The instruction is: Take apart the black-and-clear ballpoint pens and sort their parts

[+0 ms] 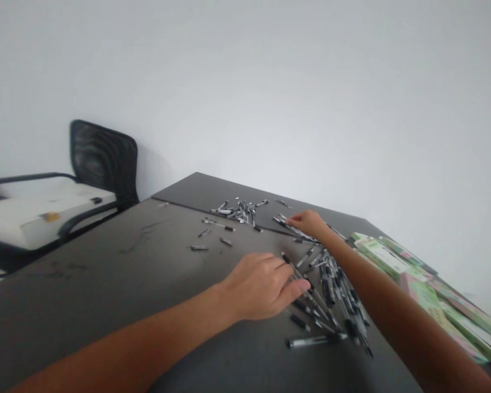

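My left hand (265, 286) is at the near pile of clear-barrelled pens (331, 278) with black ends. Its fingers are curled, and a few slanting pens pass between them and the thumb. Farther off, my right hand (306, 224) has its fingertips closed on a pen in a small row of pens (298, 233) beside the table seam. A second heap of pens and short pieces (243, 212) lies beyond, left of my right hand. Several small black pieces (226, 241), perhaps pen caps, are scattered nearer. One pen (311, 342) lies apart at the pile's front.
Green and pink printed boxes (425, 300) are spread along the right side of the dark table (167, 262). To the left stands a black mesh chair (104, 158) with a white box-like item (45, 210) on its seat. A plain wall rises behind.
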`<state>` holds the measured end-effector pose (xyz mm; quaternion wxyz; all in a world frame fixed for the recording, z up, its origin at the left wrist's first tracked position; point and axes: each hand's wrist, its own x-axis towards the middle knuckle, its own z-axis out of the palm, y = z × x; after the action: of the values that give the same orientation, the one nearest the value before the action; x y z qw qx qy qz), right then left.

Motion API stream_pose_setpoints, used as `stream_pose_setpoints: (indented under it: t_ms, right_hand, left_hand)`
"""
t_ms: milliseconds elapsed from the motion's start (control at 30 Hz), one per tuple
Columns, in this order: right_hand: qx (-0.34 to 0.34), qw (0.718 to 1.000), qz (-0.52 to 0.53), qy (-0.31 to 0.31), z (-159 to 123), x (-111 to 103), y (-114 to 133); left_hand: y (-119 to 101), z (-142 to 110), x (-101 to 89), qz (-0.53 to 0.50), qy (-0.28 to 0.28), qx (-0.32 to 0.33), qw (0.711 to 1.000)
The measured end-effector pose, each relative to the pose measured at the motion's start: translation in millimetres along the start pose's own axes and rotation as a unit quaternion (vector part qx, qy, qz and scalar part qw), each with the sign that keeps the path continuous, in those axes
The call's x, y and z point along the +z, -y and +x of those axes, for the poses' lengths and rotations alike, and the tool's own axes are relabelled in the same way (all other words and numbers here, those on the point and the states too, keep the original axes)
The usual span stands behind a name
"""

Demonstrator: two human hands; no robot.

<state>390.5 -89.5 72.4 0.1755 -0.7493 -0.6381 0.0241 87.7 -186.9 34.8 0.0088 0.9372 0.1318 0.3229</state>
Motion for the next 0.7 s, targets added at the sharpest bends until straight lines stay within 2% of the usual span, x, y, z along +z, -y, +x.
stream_pose_setpoints:
  t_ms: [133, 267, 433, 700]
  right_hand:
    - [0.018, 0.994, -0.095, 0.051, 15, 19, 6]
    - [0.032, 0.986, -0.141, 0.078, 20, 30, 13]
    - [0.040, 0.983, -0.158, 0.078, 21, 37, 16]
    - [0.024, 0.986, -0.159, 0.054, 24, 38, 7]
  left_hand:
    - [1, 2, -2.0, 0.014, -0.005, -0.005, 1.000]
    - [1, 2, -2.1, 0.016, -0.011, 0.000, 1.000]
    - [0, 1, -0.5, 0.015, -0.013, 0.002, 1.000]
    - [0, 2, 1.6, 0.016, 0.006, 0.003, 1.000]
